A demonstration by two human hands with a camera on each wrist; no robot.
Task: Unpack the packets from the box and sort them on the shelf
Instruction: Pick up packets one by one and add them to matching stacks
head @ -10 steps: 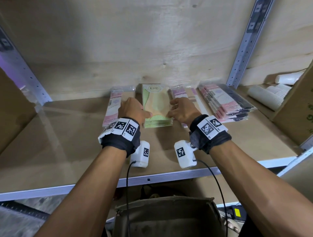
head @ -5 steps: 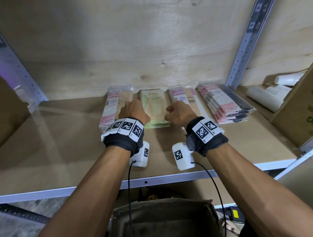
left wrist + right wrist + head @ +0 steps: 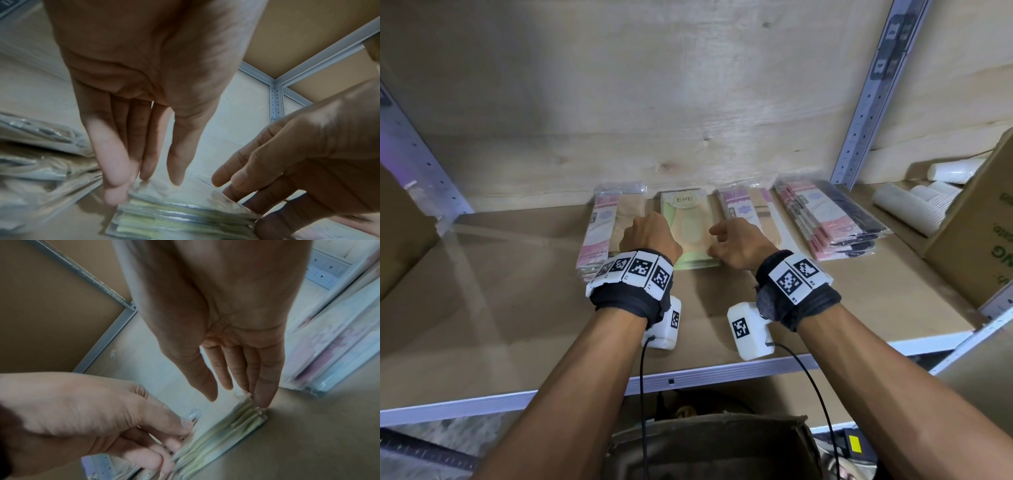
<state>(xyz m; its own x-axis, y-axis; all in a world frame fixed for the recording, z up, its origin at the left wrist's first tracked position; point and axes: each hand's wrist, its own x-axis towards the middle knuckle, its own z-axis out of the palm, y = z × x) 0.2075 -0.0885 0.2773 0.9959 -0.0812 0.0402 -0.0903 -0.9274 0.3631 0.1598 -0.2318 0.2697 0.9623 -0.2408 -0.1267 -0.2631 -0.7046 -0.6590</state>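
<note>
A stack of green packets lies on the brown shelf board, between other packet piles. My left hand is at its left side and my right hand at its right side, both near the stack's near end. In the left wrist view the left fingers are straight, their tips touching the stack. The right wrist view has the right fingers straight too, tips against the stack's edge. The open box sits below the shelf.
Pink packets lie left of the green stack, purple-pink ones right of it, then a taller pink-and-black pile. Beyond the grey upright are paper cups and a cardboard box. The shelf's left half is bare board.
Both hands have drawn back along the green stack's sides toward its near end, staying against it. The other piles have not moved.
</note>
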